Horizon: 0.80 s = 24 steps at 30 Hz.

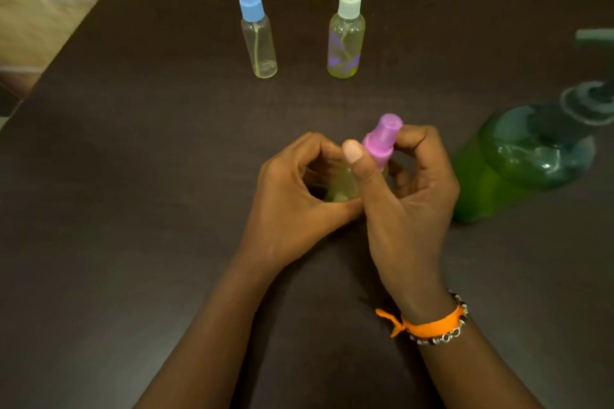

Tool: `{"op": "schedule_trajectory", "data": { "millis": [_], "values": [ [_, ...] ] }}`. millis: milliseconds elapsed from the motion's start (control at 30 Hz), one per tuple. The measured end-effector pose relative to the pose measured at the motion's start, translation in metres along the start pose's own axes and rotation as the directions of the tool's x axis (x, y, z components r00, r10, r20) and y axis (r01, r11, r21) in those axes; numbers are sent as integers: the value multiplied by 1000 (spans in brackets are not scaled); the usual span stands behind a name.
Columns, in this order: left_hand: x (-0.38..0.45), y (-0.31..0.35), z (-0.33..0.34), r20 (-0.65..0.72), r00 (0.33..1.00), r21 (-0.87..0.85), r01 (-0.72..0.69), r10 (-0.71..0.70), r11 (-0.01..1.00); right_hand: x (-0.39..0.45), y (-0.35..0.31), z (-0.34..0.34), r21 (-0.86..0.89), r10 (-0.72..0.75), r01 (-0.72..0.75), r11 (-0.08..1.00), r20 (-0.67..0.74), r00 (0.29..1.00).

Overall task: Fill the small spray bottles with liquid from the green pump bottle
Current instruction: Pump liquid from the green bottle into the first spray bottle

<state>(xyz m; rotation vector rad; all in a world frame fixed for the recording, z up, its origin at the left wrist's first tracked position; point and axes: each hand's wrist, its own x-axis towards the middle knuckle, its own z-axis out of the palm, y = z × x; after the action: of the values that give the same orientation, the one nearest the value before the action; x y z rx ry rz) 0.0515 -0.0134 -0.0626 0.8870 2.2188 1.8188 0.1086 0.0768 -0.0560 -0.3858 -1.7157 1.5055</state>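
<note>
A small spray bottle with a pink top (382, 139) stands at the middle of the dark table (133, 159), its clear body holding pale yellow-green liquid. My left hand (292, 196) grips the bottle's body. My right hand (408, 196) pinches the pink top between thumb and fingers. The big green pump bottle (518, 159) stands to the right, close to my right hand, with its pump head partly cut off by the frame edge. At the back stand a blue-topped spray bottle (257, 26) with a little liquid at the bottom and a white-topped spray bottle (345, 23) that looks nearly full.
The table's far edge runs just behind the two back bottles, with a beige wall beyond. The left edge slants toward me. An orange thread and a beaded bracelet (432, 325) circle my right wrist.
</note>
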Motion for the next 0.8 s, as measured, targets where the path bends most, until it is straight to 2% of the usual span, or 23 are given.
{"op": "schedule_trajectory", "data": {
  "millis": [200,433,600,667,733,800],
  "values": [
    [2,-1,2,-55,998,0,12,-12,1000,6,1,-2,-56,-31,34,998,55,998],
    [0,9,0,-105,994,-3,-30,30,1000,11,-6,-6,-15,-52,54,998,119,992],
    [-3,17,-4,-87,993,-22,-80,78,997,13,-14,-12,12,-100,100,995,182,978],
    [-3,19,-8,-60,994,-51,-98,95,994,15,-19,-12,36,-108,102,994,237,966],
    [-4,22,-14,-7,993,-89,-120,120,989,20,-26,-19,83,-109,85,993,353,929],
    [-6,26,-19,154,980,-233,-86,124,969,26,-32,-31,218,-90,-42,975,562,822]
  ]
}}
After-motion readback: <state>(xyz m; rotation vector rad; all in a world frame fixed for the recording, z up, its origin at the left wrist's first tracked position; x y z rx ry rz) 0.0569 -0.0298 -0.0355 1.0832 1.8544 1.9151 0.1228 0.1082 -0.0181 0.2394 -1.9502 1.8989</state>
